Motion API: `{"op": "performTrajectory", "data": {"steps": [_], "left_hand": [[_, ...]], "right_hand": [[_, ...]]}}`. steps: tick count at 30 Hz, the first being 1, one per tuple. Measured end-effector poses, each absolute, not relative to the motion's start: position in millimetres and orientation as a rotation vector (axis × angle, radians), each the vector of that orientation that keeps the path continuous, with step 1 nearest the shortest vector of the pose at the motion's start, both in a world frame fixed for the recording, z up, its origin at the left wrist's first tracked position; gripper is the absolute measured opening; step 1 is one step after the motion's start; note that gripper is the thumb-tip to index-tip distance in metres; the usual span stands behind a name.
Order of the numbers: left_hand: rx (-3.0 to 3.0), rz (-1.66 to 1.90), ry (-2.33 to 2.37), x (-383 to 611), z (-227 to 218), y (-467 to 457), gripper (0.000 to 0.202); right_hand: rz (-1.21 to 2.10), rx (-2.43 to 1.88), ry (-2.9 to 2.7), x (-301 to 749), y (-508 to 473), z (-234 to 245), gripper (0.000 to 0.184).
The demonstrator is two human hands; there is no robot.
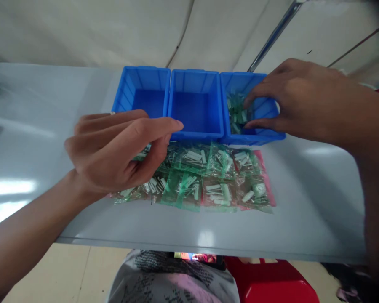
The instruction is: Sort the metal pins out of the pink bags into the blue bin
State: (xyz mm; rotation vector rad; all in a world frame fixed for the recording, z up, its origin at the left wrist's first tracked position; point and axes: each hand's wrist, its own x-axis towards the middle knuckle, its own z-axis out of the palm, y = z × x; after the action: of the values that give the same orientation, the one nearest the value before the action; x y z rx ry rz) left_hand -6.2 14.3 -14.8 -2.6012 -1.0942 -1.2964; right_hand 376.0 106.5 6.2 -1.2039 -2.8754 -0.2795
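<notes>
My right hand (290, 99) reaches into the right-hand blue bin (271, 136), thumb and fingers apart beside the green-tinted plastic packets (236, 113) inside it. The fingertips are at the packets' edge, with no firm grip showing. My left hand (123, 151) hovers over the left part of the packet rows, fingers curled and thumb drawn in under the index finger. Nothing shows between its fingers. Below the bins lie two rows of clear packets (219, 193) with green or pink tints, holding white plugs and what look like screws. My left hand hides some of them.
A middle blue bin (194, 107) and a left blue bin (150, 101) stand beside the right one on the grey-white table (316, 202). A metal pole (273, 38) rises behind. A red stool (271, 282) and a lit phone screen (196, 256) are below the front edge.
</notes>
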Motion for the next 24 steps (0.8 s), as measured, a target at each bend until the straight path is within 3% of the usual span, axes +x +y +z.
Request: {"op": "performTrajectory", "data": {"steps": [6,13,16,19,24], "left_hand": [[-2.521,-1.166,-0.839,-4,-7,14,0.031],[-2.515,-1.151,-0.764,-5,-8,15,0.035],[-2.549,-1.185,-0.807,-7,-7,25,0.032],[-2.725,-1.045,-0.739,-13,-9,38,0.028],[-2.87,-0.877,-0.833,-25,-18,50,0.031]], "right_hand": [[-0.366,-1.25,-2.874,377,105,0,0.087],[-0.355,-1.16,-2.767,361,76,28,0.073],[-0.242,-1.07,-2.625,333,42,45,0.043],[-0.049,-0.871,-2.792,299,13,46,0.028],[-0.17,-0.91,-3.166,259,-2,30,0.036]]}}
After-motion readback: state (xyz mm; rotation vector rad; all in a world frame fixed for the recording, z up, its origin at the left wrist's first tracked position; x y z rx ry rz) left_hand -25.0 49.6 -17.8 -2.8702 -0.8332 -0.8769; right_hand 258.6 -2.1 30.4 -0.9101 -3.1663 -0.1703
